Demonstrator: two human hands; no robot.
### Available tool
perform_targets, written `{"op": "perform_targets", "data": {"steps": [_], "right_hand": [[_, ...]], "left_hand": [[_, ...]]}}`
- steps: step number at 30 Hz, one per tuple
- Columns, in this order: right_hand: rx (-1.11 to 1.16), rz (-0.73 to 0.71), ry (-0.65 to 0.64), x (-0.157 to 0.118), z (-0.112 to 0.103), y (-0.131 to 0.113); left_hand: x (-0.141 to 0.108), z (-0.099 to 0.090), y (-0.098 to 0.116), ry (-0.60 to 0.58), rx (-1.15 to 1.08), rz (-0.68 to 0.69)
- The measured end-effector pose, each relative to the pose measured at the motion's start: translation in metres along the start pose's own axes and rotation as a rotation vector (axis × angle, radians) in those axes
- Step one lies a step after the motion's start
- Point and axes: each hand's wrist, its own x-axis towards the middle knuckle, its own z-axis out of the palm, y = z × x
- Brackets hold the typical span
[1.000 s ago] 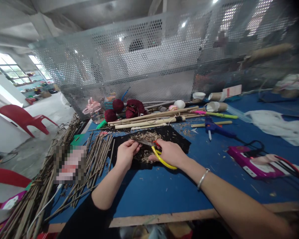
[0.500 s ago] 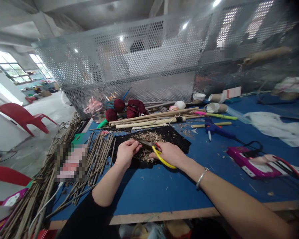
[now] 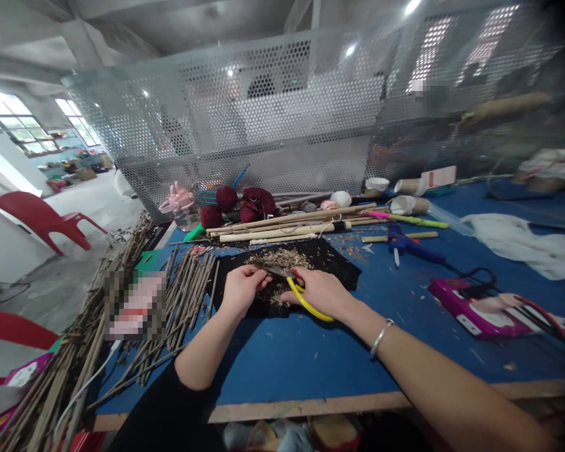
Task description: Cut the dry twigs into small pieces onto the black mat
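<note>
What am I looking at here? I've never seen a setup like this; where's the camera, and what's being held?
There is no machine: a person works with two bare hands. Every view comes from one head-worn camera looking forward and down. The right hand has yellow-handled scissors in its grip. The left hand is at the blades; any piece it pinches is too small to make out. Below them, brown clippings lie on black cloth, spread on a blue table. Sticks lie to the left, pale rods behind, and a blue glue gun to the right.
</note>
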Motion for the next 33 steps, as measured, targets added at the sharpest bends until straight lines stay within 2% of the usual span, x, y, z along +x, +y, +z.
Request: {"op": "perform_targets", "data": {"steps": [7,13,19,23,27,29,33], "right_hand": [[0.085,0.026,-0.068,0.004,0.004,0.004],[0.057,0.032,-0.079,0.005,0.000,0.007],[-0.042,0.045,-0.011,0.006,-0.011,0.014],[-0.061,0.094,0.039,0.008,-0.015,0.020],[-0.035,0.117,0.063,0.011,-0.016,0.028],[-0.034,0.112,0.053,0.011,-0.015,0.031],[-0.048,0.119,0.006,0.012,-0.014,0.034]], "left_hand": [[0.001,-0.003,0.002,-0.002,0.007,-0.029],[-0.002,-0.003,0.010,0.011,0.060,-0.022],[0.010,-0.023,0.016,0.188,0.484,0.149],[0.022,-0.036,0.007,0.142,0.771,0.278],[0.019,-0.037,0.005,0.160,0.954,0.448],[0.012,-0.034,0.008,0.095,1.027,0.493],[0.005,-0.029,0.011,-0.124,1.132,0.529]]}}
